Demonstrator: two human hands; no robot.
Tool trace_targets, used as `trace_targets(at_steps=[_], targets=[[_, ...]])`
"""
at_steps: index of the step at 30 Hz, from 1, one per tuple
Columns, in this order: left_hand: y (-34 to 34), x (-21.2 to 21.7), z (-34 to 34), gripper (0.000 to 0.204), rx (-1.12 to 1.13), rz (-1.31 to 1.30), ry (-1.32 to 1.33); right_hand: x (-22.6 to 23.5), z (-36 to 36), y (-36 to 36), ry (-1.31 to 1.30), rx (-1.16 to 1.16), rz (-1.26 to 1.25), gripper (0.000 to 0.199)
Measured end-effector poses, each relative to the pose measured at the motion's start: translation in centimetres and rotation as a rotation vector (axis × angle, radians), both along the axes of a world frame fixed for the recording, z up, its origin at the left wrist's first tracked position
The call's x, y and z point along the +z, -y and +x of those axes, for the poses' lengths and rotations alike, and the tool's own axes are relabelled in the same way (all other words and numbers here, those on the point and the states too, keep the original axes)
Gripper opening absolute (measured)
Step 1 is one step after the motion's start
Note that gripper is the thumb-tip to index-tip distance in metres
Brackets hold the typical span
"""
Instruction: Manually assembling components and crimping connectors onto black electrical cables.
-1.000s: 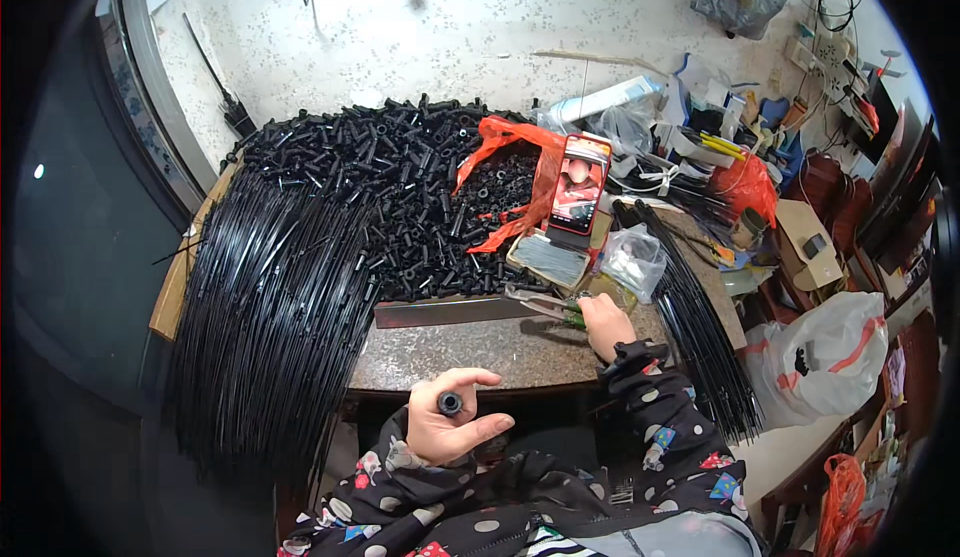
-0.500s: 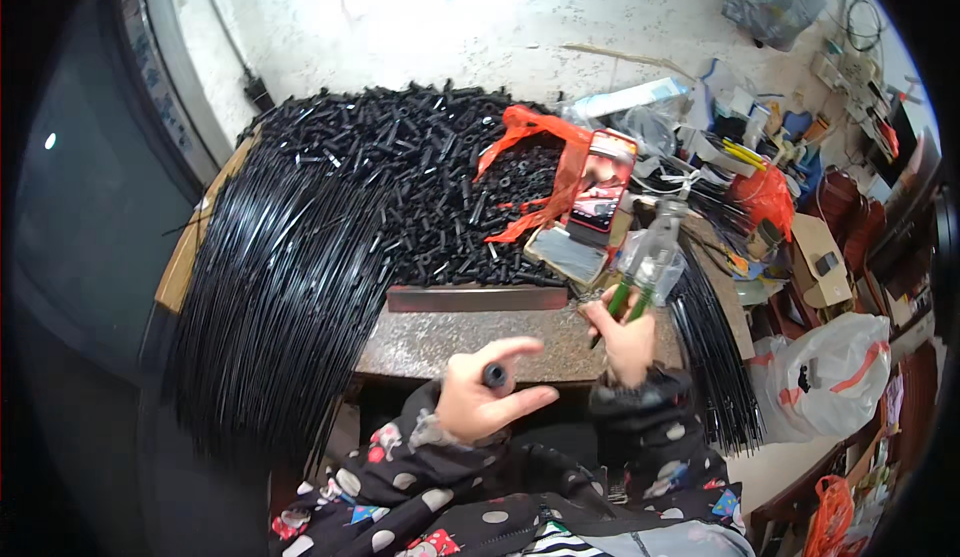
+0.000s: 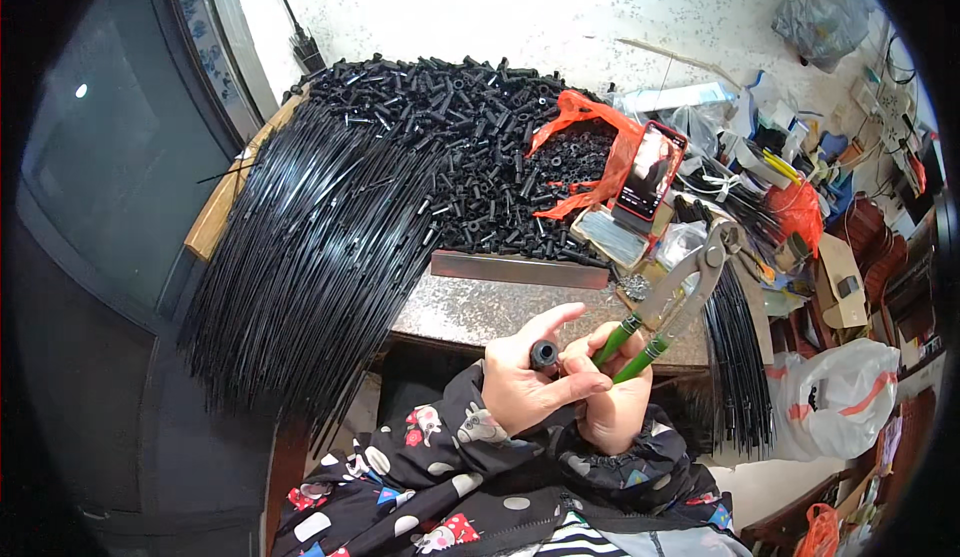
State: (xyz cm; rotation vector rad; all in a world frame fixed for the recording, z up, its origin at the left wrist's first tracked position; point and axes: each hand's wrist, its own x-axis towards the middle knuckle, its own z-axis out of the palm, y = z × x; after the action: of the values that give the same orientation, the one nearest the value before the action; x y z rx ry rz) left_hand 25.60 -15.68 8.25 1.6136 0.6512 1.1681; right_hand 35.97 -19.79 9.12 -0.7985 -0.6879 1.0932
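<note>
My left hand (image 3: 520,382) is curled round a short black hollow tube (image 3: 544,355), its open end facing up and its thumb stretched toward my other hand. Green-handled cutting pliers (image 3: 628,341) are in my right hand (image 3: 616,409), their grey metal head pointing up and to the right. The two hands meet over the front edge of the worktable (image 3: 480,307), fingers touching or nearly so. Whether something small is pinched between them I cannot make out. Behind them lies a big heap of short black tubular parts (image 3: 440,127).
Long thin black rods (image 3: 310,267) hang over the table's left side; another bundle (image 3: 738,367) hangs at right. A metal bar (image 3: 520,268) borders the heap. A phone (image 3: 650,172) stands by a red plastic bag (image 3: 622,157) and a shallow tray (image 3: 612,237). Clutter fills the right.
My hands have come together; they were apart before. The pliers moved lower and nearer my left hand, which still holds the black tube. The whole view has shifted and tilted slightly.
</note>
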Motion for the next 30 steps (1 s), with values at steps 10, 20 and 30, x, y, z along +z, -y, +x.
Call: trace_targets(at_steps=[10,20,30], targets=[[-0.4,-1.1,-0.2,0.075,-0.102,-0.015,0.118,-2.4,1.4,-2.0,0.763,-0.069,0.586,0.035],[-3.1,0.6,-4.7,0.081,-0.116,-0.112,0.302,1.1,5.7,2.4,0.693,0.747,-0.425,0.019],[-2.0,1.3,-4.0,0.033,0.066,-0.017,0.001,1.1,6.0,2.4,0.219,1.128,-0.522,0.051]])
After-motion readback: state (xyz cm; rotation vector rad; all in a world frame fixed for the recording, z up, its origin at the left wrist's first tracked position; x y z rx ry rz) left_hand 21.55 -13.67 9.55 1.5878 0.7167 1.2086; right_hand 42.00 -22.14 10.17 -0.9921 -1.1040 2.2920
